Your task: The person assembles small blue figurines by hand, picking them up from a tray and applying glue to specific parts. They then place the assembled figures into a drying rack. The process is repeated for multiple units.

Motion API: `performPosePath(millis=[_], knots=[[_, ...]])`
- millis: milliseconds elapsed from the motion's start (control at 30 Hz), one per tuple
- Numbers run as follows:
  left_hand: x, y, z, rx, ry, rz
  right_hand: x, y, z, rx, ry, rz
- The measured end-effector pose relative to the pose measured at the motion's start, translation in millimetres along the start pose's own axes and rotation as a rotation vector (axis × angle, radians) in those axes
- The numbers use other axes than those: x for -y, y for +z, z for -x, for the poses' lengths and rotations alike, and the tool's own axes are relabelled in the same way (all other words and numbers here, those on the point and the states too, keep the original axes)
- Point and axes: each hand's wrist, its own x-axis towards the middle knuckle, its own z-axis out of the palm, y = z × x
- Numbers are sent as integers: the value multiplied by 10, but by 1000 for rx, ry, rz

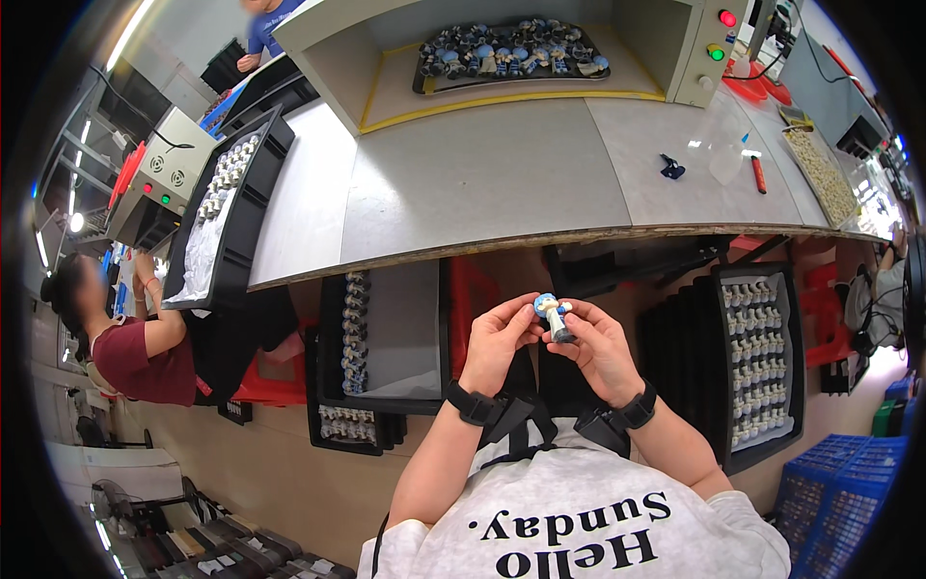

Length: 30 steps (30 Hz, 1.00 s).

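L hand (502,336) & R hand (602,349) are pinching a small blue-haired fig. (552,311), holding it btwn the pale shirt (569,478) & the surface (463,183). Ahead, a black tray (482,88) w/ more blue figs. (516,58) is sitting in a grey box (692,58); a red tool (759,176) is lying to R.

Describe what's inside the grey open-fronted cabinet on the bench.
Inside the cabinet sits a dark tray crowded with small blue-and-white figurines. They cover most of the tray's bottom, so anything beneath them can't be seen.
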Motion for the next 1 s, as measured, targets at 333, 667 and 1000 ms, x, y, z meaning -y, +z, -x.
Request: performPosePath(millis=[333, 667, 1000], knots=[[12, -7, -15, -26, -15, 20, 4, 15, 8, 9, 4, 10], [-11, 33, 2, -62, 62, 27, -57, -1, 22, 39, -138, 151], [-13, 100, 92, -61, 40, -128, -114, -71, -20, -59, -204, 189]])
